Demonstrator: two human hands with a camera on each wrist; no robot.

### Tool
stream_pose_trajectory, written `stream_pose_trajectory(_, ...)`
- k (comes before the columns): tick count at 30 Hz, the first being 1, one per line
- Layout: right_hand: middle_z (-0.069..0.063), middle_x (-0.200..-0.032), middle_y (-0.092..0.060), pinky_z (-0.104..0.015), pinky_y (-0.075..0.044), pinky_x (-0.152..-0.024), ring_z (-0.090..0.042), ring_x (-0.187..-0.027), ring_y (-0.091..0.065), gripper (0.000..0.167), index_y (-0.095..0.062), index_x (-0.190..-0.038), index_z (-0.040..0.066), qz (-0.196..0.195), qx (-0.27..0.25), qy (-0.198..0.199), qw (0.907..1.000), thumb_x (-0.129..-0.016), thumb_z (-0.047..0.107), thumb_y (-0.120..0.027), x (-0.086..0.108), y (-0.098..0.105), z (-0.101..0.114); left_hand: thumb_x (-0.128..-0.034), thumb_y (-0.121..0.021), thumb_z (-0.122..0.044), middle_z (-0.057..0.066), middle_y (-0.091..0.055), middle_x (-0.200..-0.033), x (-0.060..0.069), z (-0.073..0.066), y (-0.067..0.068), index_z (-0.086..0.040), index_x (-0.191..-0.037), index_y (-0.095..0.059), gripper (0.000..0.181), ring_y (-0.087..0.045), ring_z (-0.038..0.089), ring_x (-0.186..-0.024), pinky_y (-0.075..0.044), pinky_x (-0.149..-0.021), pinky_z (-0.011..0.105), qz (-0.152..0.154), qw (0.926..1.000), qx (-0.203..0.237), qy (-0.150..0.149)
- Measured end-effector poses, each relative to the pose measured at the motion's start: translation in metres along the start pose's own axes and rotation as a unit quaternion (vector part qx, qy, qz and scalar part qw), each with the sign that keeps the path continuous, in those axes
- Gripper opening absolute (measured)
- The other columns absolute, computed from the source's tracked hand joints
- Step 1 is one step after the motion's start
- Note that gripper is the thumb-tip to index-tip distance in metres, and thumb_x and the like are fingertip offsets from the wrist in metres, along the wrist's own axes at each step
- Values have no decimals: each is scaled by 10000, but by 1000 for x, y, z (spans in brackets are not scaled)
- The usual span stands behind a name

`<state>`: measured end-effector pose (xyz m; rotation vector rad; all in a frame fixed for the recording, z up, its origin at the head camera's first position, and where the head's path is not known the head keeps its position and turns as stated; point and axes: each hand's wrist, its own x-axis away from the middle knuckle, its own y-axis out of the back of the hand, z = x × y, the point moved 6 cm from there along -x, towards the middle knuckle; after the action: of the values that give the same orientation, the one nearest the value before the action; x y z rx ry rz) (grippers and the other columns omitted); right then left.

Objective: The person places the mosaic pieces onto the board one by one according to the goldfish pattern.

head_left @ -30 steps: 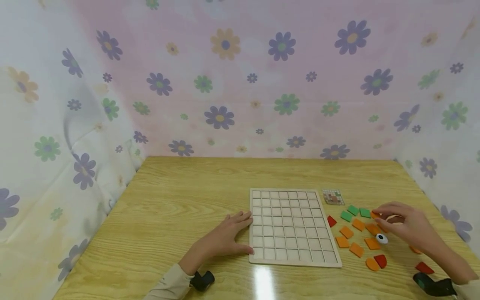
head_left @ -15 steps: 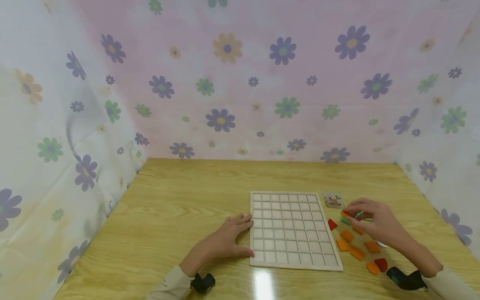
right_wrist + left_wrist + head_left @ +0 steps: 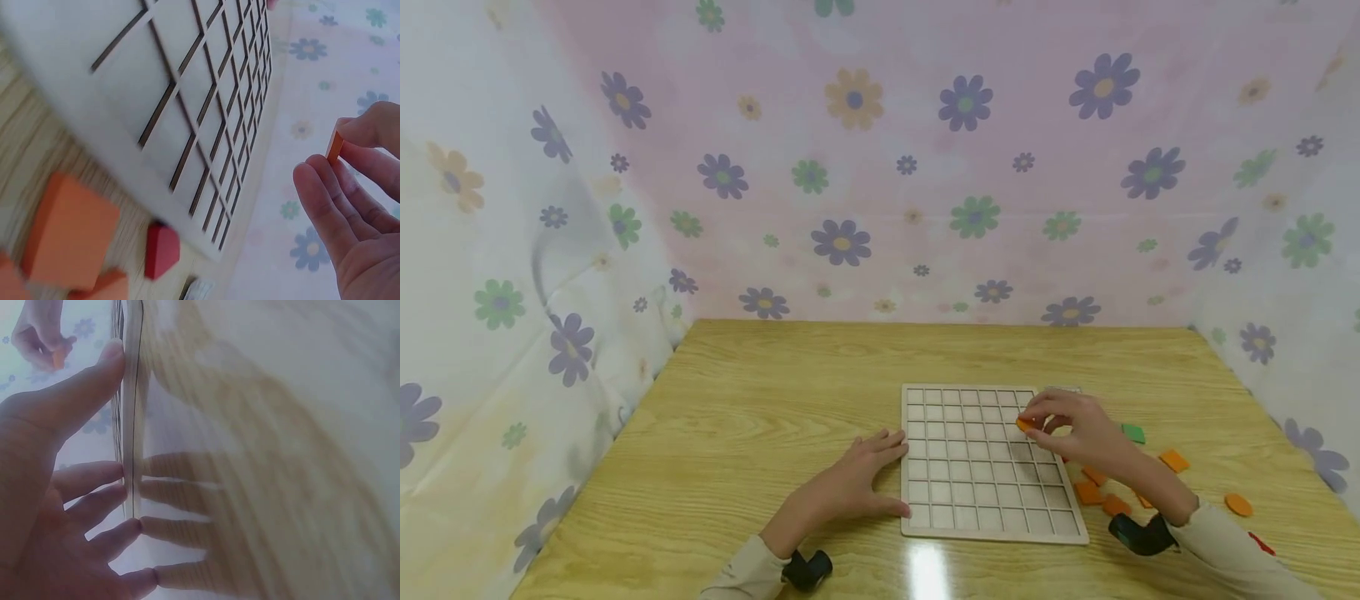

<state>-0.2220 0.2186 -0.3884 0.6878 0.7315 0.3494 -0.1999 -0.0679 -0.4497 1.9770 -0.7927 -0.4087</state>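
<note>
A pale wooden grid board (image 3: pixel 958 492) with recessed square cells lies on the table. My left hand (image 3: pixel 853 479) rests along its left side with fingers spread; in the left wrist view, the thumb and fingertips touch the board's edge (image 3: pixel 132 412). Above the board's upper right cells, my right hand (image 3: pixel 1078 429) pinches a small orange tile (image 3: pixel 1024 424) between thumb and fingers. The right wrist view shows that tile (image 3: pixel 335 147) edge-on, raised clear of the grid. All the cells in sight are bare; the right hand covers a few.
Right of the board lie orange square tiles (image 3: pixel 1088 493), a green tile (image 3: pixel 1133 433), a rounded orange piece (image 3: pixel 1238 504) and a red piece (image 3: pixel 1262 543). The right arm hides others. A small patterned card (image 3: pixel 1063 389) is partly hidden behind the right hand.
My right hand has picked up an orange tile from the scattered pieces and carried it left, over the board. The left hand has stayed at the board's left edge.
</note>
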Motion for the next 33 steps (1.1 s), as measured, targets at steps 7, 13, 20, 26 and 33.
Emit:
stream_pose_trajectory(7, -62, -908, -629, -214, -544, -555, -77, -678, -616, 221, -718, -947, 36, 186, -256, 228, 9992, -758, -78, -732, -18, -26, 3, -781, -689, -556, 56, -264, -1537, 0, 0, -1, -83, -1443, -402, 863, -202, 290, -1412, -166, -1105, 582, 47, 9999, 81, 39)
stream_pose_trajectory(13, -68, -889, -632, -233, -548, -544, -110, -688, -624, 169, -721, -931, 22, 336, -490, 207, 9980, -779, -53, -728, -30, -45, 5, -777, -697, -550, 56, -262, -1537, 0, 0, -1, -82, -1443, -402, 865, -198, 290, -1413, -164, -1103, 587, 68, 9999, 109, 59)
stream_pose_trajectory(20, -69, -890, -633, -238, -555, -577, -136, -731, -621, 115, -721, -941, 1, 758, -619, -5, 9952, -828, -4, -701, -44, -66, 6, -780, -705, -531, 73, -273, -1531, -1, -2, 0, -67, -1437, -408, 858, -195, 295, -1413, -143, -1115, 567, -8, 10000, 22, 31)
stream_pose_trajectory(26, -61, -896, -629, -230, -554, -608, -125, -752, -614, 122, -724, -945, 9, 1070, -592, -227, 9922, -831, -2, -683, -57, -87, 5, -773, -700, -547, 65, -269, -1533, -1, 0, 1, -72, -1437, -410, 866, -190, 273, -1416, -147, -1117, 558, -4, 9999, -18, 99)
stream_pose_trajectory(33, -32, -877, -621, -216, -538, -615, -94, -716, -582, 122, -733, -945, 38, 1325, -357, -374, 9898, -833, 35, -684, -70, -107, 8, -788, -671, -565, 62, -267, -1535, -2, -2, 1, -68, -1440, -404, 862, -237, 221, -1405, -165, -1109, 570, 21, 9999, -107, 29)
